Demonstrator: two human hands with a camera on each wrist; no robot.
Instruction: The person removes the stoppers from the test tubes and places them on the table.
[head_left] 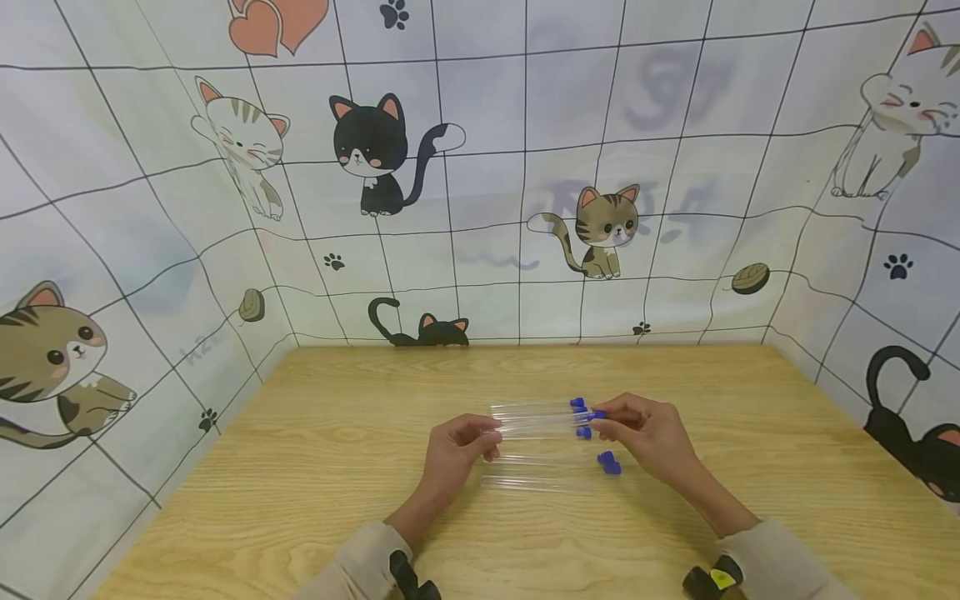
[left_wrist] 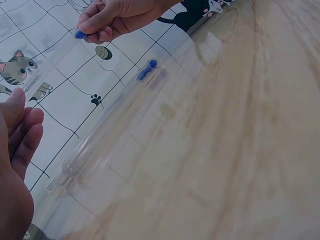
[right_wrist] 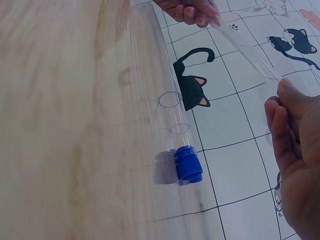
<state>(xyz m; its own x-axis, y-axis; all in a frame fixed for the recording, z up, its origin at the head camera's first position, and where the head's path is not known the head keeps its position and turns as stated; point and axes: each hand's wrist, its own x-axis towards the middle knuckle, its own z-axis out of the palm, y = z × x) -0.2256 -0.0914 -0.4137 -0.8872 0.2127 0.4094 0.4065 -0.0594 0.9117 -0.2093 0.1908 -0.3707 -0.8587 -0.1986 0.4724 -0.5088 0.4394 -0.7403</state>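
Note:
A clear test tube (head_left: 540, 420) is held level above the table between both hands. My left hand (head_left: 455, 454) pinches its left end between thumb and fingers. At the other end, my right hand (head_left: 651, 435) pinches a blue cap (head_left: 598, 415) at the tube's mouth; how far in the cap sits cannot be told. Behind and below lie clear tubes with blue caps (head_left: 577, 402) at their right ends. Nearer to me are uncapped tubes (head_left: 517, 482), with loose blue caps (head_left: 610, 464) to their right. In the right wrist view, open tube rims (right_wrist: 170, 99) stand near a blue cap (right_wrist: 188, 164).
The wooden table (head_left: 337, 392) spreads around the tubes. A white cloth (head_left: 495, 192) printed with grid lines and cartoon cats encloses its back and sides. Dark straps with devices (head_left: 712, 581) sit on both wrists over light sleeves.

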